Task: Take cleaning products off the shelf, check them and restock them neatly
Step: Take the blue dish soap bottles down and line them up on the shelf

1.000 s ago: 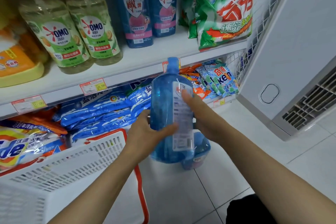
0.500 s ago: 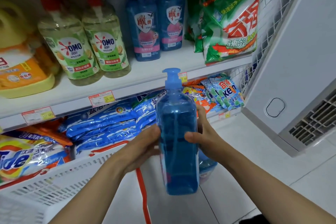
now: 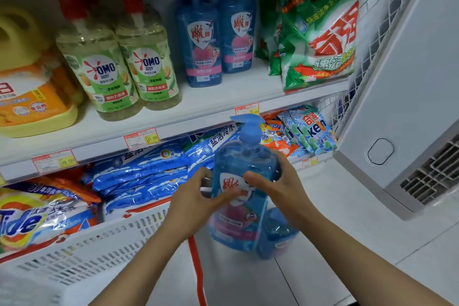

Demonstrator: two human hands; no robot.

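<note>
Both bare forearms reach forward and slightly up, wrists bent inward so the two grips meet around one thing. The left grip (image 3: 198,196) is curled about the left side of a translucent blue plastic pump bottle (image 3: 246,156), its thumb laid across the front label. The right grip (image 3: 275,189) wraps the bottle's rounded right shoulder, its thumb pressing the label's upper edge. Both are closed firmly on the bottle, which is held nearly upright in the air. Its matte blue pump head rises above the grips. Its glossy label shows a red-and-white shield over a pink panel.

Just below the right grip, a second blue plastic bottle (image 3: 278,233) is partly hidden behind the held one. Below and to the left of the left grip sits a white slotted plastic basket (image 3: 99,243) with a red handle. Above the grips runs a smooth white shelf board (image 3: 223,97), carrying two matching blue pump bottles (image 3: 198,40). Left of those stand two clear yellowish bottles with red caps (image 3: 99,64), and to their right shiny green-and-white powder bags (image 3: 320,42). Left of the grips, crinkled glossy blue bags (image 3: 139,169) lie stacked on the lower shelf.
</note>
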